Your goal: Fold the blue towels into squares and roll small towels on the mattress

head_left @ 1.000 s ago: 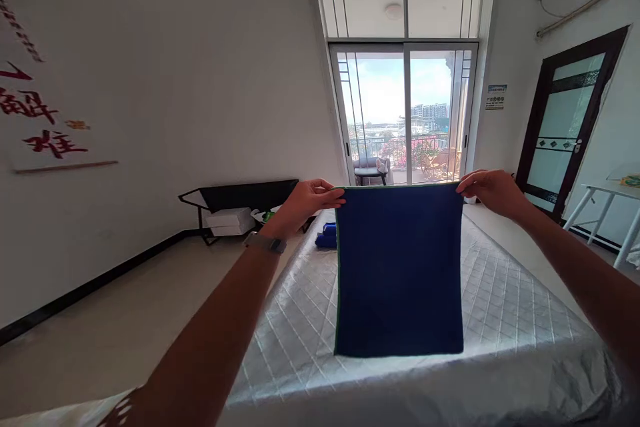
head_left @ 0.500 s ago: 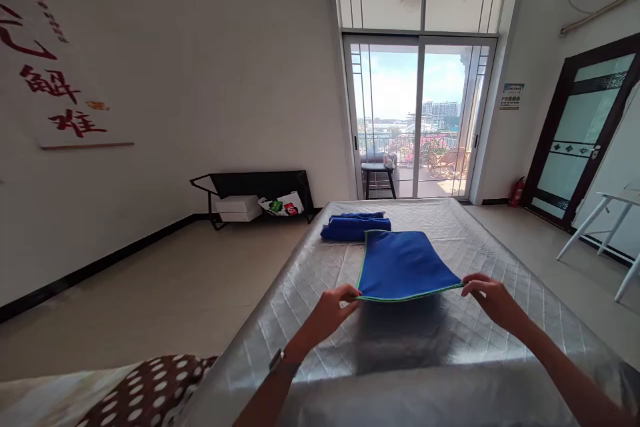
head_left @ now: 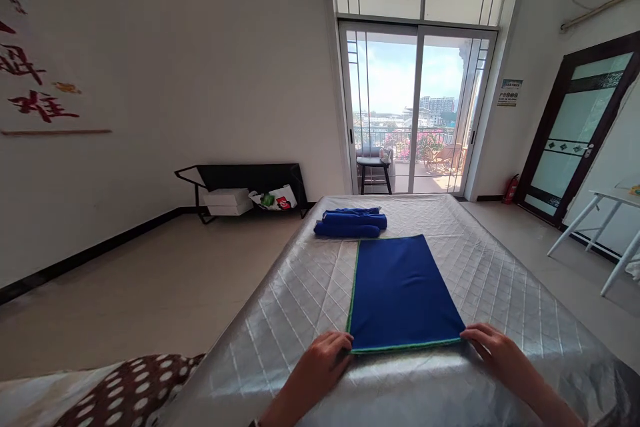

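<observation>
Blue cloth point(head_left: 403, 293) is down flat on the bed point(head_left: 295, 300), center of view and a bit toward 5 o'clock. Looks spread square: far edge straight, no big folds, green trim point(head_left: 400, 350) showing along the near and left sides.

Left hand point(head_left: 325, 360) at the cloth's 7:30 corner, fingers bunched, tips on it. Right hand point(head_left: 495, 350) same at the 4:30 corner. Pinching or just pressing: can't tell for either. Nothing else in either hand.

Blue rolls point(head_left: 350, 229) lie off the cloth's 11 o'clock corner, just beside it; gap or contact unclear. Exact count unclear, they overlap.

Status, my read: laying this piece out is basically done. Open items: hands not clear of the near corners, and this one is flat where the others are rolled up.

Other stuff: dotted fabric point(head_left: 135, 387) at 8 o'clock, black frame point(head_left: 250, 180) with a white box point(head_left: 227, 201) at 10.
</observation>
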A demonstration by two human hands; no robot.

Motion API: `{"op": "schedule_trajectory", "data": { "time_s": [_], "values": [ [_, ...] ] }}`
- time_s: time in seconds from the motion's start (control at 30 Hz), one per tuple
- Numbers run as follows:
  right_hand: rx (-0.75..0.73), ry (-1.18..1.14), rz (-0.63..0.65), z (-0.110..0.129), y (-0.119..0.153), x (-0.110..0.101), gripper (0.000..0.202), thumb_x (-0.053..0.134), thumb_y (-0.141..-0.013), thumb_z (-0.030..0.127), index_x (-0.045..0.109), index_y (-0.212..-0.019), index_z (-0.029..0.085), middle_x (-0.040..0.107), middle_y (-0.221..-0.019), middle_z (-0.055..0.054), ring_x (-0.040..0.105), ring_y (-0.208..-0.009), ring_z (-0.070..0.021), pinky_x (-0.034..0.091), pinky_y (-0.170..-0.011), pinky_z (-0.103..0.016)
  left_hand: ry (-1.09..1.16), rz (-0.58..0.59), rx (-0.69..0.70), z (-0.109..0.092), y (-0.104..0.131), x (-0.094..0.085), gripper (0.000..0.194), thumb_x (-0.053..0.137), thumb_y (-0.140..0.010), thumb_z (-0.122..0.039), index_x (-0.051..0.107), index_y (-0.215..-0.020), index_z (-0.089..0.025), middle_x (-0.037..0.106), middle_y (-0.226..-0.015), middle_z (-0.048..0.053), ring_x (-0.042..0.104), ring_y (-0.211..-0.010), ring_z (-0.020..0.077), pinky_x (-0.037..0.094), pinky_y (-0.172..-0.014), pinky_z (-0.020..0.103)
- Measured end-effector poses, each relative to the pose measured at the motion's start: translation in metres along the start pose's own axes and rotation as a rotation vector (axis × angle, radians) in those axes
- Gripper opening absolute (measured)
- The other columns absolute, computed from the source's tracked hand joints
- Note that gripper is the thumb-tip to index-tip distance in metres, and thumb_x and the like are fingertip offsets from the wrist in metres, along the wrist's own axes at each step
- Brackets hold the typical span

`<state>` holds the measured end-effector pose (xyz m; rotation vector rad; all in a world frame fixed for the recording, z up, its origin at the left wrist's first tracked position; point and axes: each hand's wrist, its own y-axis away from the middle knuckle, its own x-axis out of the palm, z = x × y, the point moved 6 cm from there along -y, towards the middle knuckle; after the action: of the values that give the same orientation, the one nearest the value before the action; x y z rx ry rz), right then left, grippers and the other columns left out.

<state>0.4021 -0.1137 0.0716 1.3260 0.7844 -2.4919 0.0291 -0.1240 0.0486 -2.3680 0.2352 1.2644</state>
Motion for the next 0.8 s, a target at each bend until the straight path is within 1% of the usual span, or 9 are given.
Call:
{"op": "schedule_trajectory", "data": {
  "time_s": [0.13, 0.3, 0.4, 0.47, 0.53, 0.6, 0.7, 0.73, 0.8],
  "values": [
    [-0.02, -0.019, 0.029, 0.005, 0.006, 0.004, 0.034, 0.04, -0.102, 0.033, 0.073, -0.1, 0.028, 0.074, -0.1, -0.006, 0.071, -0.092, -0.0191, 0.058, -0.084, -0.03, 0.003, -0.095, 0.084, -0.001, 0.009, -0.003, 0.01, 0.06, -0.087, -0.016, 0.063, -0.087, -0.025, 0.076, -0.103, 0.001, 0.072, -0.097, 0.0182, 0.059, -0.087, 0.031],
    [0.03, -0.033, 0.074, 0.01, 0.004, 0.002, 0.032, 0.041, -0.1, 0.029, 0.073, -0.097, 0.027, 0.073, -0.096, -0.005, 0.069, -0.09, -0.0186, 0.056, -0.082, -0.03, -0.026, -0.133, 0.171, -0.006, 0.014, -0.007, 0.008, 0.06, -0.091, -0.023, 0.067, -0.089, -0.027, 0.076, -0.102, 0.001, 0.072, -0.093, 0.0178, 0.06, -0.084, 0.03],
    [0.085, -0.009, 0.173, 0.012, -0.002, 0.0, 0.029, 0.045, -0.094, 0.022, 0.074, -0.091, 0.026, 0.073, -0.09, -0.004, 0.068, -0.087, -0.0184, 0.054, -0.082, -0.03, -0.043, -0.114, 0.182, -0.007, 0.017, -0.008, 0.011, 0.059, -0.093, -0.026, 0.068, -0.088, -0.027, 0.076, -0.101, 0.001, 0.072, -0.093, 0.0173, 0.06, -0.085, 0.03],
    [0.112, 0.02, 0.239, 0.015, -0.009, -0.002, 0.028, 0.048, -0.09, 0.02, 0.075, -0.089, 0.026, 0.073, -0.089, -0.004, 0.068, -0.086, -0.0188, 0.053, -0.084, -0.032, -0.05, -0.067, 0.174, -0.009, 0.017, -0.009, 0.011, 0.059, -0.093, -0.029, 0.069, -0.088, -0.028, 0.076, -0.101, 0.001, 0.071, -0.094, 0.018, 0.059, -0.087, 0.032],
    [0.128, 0.048, 0.261, 0.018, -0.021, -0.003, 0.028, 0.048, -0.089, 0.02, 0.076, -0.089, 0.026, 0.074, -0.089, -0.004, 0.068, -0.089, -0.0199, 0.053, -0.089, -0.034, -0.051, -0.008, 0.145, -0.012, 0.014, -0.012, 0.013, 0.061, -0.093, -0.034, 0.07, -0.086, -0.028, 0.076, -0.097, 0.001, 0.07, -0.094, 0.0192, 0.058, -0.087, 0.034],
    [0.145, 0.065, 0.209, 0.02, -0.039, -0.001, 0.032, 0.044, -0.092, 0.024, 0.076, -0.097, 0.026, 0.075, -0.098, -0.005, 0.068, -0.098, -0.0212, 0.051, -0.095, -0.036, -0.035, 0.026, 0.113, -0.018, 0.003, -0.016, 0.02, 0.057, -0.095, -0.037, 0.071, -0.085, -0.028, 0.076, -0.092, 0.001, 0.069, -0.09, 0.0195, 0.057, -0.086, 0.035],
    [0.196, 0.119, 0.097, 0.016, -0.068, 0.014, 0.043, 0.036, -0.098, 0.031, 0.068, -0.126, 0.021, 0.067, -0.13, -0.01, 0.058, -0.124, -0.0235, 0.043, -0.108, -0.04, 0.005, 0.007, 0.09, -0.039, -0.032, -0.015, 0.03, 0.045, -0.1, -0.036, 0.072, -0.09, -0.026, 0.075, -0.094, 0.003, 0.068, -0.092, 0.0195, 0.055, -0.088, 0.036],
    [0.221, 0.157, 0.09, 0.012, -0.075, 0.023, 0.047, 0.035, -0.099, 0.033, 0.061, -0.135, 0.018, 0.06, -0.14, -0.011, 0.052, -0.132, -0.0247, 0.039, -0.113, -0.042, 0.009, 0.0, 0.094, -0.049, -0.048, -0.009, 0.033, 0.042, -0.101, -0.035, 0.072, -0.094, -0.025, 0.075, -0.098, 0.004, 0.068, -0.095, 0.0198, 0.055, -0.09, 0.036],
    [0.274, 0.243, 0.136, 0.004, -0.086, 0.045, 0.055, 0.033, -0.1, 0.037, 0.049, -0.146, 0.012, 0.046, -0.153, -0.013, 0.038, -0.143, -0.027, 0.03, -0.118, -0.046, -0.014, 0.022, 0.13, -0.072, -0.083, 0.014, 0.035, 0.039, -0.102, -0.035, 0.072, -0.102, -0.024, 0.074, -0.107, 0.006, 0.066, -0.104, 0.0205, 0.053, -0.096, 0.037]
  ]
}}
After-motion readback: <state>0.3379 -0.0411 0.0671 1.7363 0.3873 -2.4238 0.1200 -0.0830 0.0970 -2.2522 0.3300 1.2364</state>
